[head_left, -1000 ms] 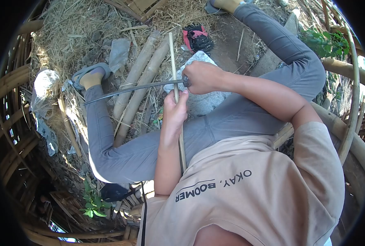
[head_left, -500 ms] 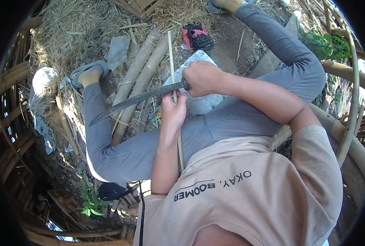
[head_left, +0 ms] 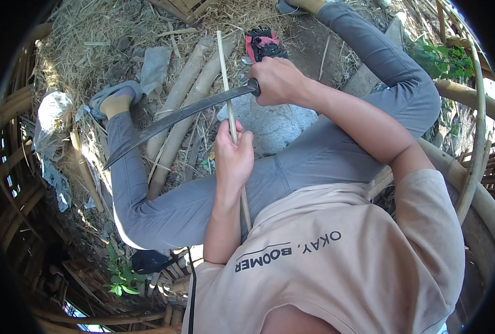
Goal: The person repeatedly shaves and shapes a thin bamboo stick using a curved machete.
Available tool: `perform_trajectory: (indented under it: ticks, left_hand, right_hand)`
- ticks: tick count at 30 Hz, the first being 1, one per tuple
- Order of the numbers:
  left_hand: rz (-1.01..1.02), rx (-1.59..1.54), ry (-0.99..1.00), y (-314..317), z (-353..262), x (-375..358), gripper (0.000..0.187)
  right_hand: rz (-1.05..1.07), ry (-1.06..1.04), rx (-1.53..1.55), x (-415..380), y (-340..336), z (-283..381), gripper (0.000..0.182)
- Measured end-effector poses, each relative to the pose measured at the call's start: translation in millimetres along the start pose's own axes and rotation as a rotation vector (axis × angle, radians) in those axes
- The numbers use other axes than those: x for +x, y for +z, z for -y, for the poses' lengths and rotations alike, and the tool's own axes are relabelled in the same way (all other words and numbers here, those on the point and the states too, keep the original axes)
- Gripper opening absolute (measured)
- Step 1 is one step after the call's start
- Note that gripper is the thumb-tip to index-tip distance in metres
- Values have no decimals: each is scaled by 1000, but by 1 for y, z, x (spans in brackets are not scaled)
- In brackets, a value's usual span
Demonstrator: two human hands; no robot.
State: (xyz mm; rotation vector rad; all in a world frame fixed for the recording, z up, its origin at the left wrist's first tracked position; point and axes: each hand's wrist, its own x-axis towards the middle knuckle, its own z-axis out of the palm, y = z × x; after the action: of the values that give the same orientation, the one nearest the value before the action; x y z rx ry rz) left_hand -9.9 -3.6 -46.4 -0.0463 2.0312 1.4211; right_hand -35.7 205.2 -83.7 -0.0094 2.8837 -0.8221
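Observation:
My right hand [head_left: 281, 82] is closed around the handle of a machete [head_left: 175, 118], whose long dark blade slants down to the left across my left shin. The blade lies against or just over a thin bamboo strip [head_left: 223, 65]; exact contact is hard to tell. My left hand [head_left: 234, 153] grips that strip below the blade, thumb on top. The strip's far end points away from me, and its near end runs beside my forearm to my shirt. Under my right hand sits a pale grey stone [head_left: 283, 131], partly hidden by the hand.
Two bamboo poles [head_left: 175, 100] lie on the ground between my legs. A black and pink glove-like item [head_left: 263, 44] rests beyond the stone. Plastic bags [head_left: 55, 119] and dry straw [head_left: 108, 33] lie at the left. Curved bamboo poles [head_left: 478, 111] surround me.
My right hand and the machete have moved forward along the strip, away from my left hand. The strip's far end has tilted slightly left.

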Motion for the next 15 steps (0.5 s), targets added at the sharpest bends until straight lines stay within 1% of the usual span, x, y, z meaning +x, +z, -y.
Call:
perform_trajectory:
  ticks: [3, 9, 12, 15]
  left_hand:
    - [17, 26, 61, 1, -1, -3, 10]
    - [1, -13, 53, -3, -4, -4, 10]
    - [-19, 68, 110, -3, -5, -4, 10]
    - [-8, 38, 116, -3, -3, -3, 11]
  right_hand:
    - [16, -9, -44, 1, -4, -2, 19]
    - [-63, -33, -60, 5, -3, 1, 20]
    - [-29, 1, -99, 5, -9, 3, 21]
    - [-39, -10, -125, 6, -13, 1, 22]
